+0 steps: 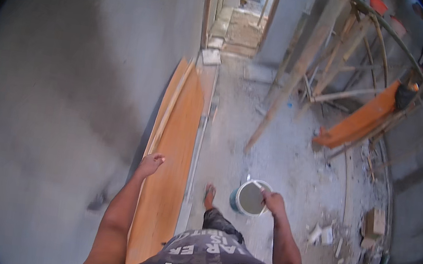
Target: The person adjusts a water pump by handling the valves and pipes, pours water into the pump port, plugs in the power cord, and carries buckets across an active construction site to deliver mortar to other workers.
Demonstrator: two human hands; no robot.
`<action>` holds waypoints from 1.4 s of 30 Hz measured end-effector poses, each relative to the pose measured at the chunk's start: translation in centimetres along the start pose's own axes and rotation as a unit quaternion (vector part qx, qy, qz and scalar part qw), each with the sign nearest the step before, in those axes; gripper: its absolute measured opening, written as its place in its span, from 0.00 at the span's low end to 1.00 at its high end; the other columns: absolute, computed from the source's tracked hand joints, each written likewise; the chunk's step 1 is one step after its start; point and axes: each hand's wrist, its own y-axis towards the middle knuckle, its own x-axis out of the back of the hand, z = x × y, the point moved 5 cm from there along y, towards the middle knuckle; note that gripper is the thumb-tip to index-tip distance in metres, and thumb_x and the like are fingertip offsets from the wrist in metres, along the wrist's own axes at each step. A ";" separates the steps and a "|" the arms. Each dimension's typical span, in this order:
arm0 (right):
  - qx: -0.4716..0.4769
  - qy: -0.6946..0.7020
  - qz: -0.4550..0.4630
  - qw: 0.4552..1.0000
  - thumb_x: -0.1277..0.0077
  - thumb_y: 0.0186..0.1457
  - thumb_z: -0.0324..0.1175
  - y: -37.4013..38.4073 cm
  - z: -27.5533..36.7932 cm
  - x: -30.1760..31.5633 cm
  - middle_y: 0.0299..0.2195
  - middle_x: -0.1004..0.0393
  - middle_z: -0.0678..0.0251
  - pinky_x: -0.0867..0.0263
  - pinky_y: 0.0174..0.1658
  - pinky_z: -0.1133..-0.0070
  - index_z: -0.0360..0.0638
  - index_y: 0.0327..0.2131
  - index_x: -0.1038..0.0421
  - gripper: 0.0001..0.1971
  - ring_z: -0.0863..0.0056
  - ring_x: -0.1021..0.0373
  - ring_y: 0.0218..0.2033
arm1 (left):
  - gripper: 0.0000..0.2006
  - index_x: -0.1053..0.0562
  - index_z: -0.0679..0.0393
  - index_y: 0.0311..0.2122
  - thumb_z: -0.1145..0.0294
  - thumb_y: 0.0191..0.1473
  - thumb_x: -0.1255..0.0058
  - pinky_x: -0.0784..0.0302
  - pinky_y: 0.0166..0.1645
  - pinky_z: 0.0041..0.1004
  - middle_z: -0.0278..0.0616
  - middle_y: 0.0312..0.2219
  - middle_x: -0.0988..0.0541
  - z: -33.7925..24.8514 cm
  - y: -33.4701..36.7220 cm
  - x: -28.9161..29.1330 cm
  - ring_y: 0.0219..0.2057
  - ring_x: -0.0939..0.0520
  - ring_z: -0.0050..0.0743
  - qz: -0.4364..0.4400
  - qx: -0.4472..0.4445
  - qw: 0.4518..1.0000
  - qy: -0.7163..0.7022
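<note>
My right hand (275,203) is closed on the handle of a bucket (237,201) at its right side. The bucket has a white rim and a bluish wall, and grey stuff shows inside it. It hangs or stands just ahead of me on the right; I cannot tell whether it touches the floor. My left hand (151,165) hangs loosely over the orange-brown wooden boards (177,133) along the left wall. Its fingers are slightly bent and somewhat apart, with nothing visible in them.
On the right stands a wooden pole scaffold (303,74), with an orange board (363,119) leaning by it. Rubble (326,233) and a block (375,223) lie along the right wall. Ahead, a doorway (240,25) opens between grey walls. A white tile (211,57) lies near it.
</note>
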 end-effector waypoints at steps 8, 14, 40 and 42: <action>0.133 -0.023 0.044 0.990 0.55 0.55 0.62 28.4 23.5 1.2 0.16 0.25 0.57 0.31 0.31 0.70 0.37 0.20 0.23 0.33 0.64 0.25 0.22 | 0.15 0.23 0.58 0.38 0.57 0.63 0.54 0.25 0.31 0.27 0.35 0.27 0.22 7.1 17.4 3.6 0.27 0.22 0.23 0.037 0.149 0.988 0.012; 0.144 -0.026 0.029 0.989 0.56 0.55 0.64 51.4 38.0 1.6 0.18 0.25 0.54 0.31 0.32 0.68 0.37 0.22 0.22 0.34 0.63 0.25 0.22 | 0.19 0.25 0.57 0.40 0.54 0.62 0.62 0.24 0.31 0.39 0.39 0.26 0.21 13.6 12.6 -4.6 0.27 0.19 0.37 0.193 0.320 0.927 -0.033; 0.203 0.012 0.099 0.974 0.53 0.56 0.60 138.8 86.9 9.3 0.22 0.25 0.49 0.34 0.32 0.65 0.38 0.25 0.23 0.30 0.55 0.26 0.26 | 0.22 0.24 0.60 0.48 0.51 0.58 0.50 0.27 0.50 0.35 0.48 0.41 0.18 -22.8 143.5 10.6 0.44 0.19 0.37 -0.019 0.223 0.974 -0.034; 0.186 0.014 0.114 0.976 0.53 0.55 0.59 144.3 91.6 11.2 0.22 0.25 0.48 0.34 0.33 0.64 0.38 0.25 0.23 0.29 0.54 0.26 0.27 | 0.17 0.23 0.55 0.49 0.59 0.58 0.51 0.25 0.34 0.34 0.40 0.30 0.20 -17.6 141.9 10.4 0.28 0.22 0.30 0.017 0.247 0.963 0.105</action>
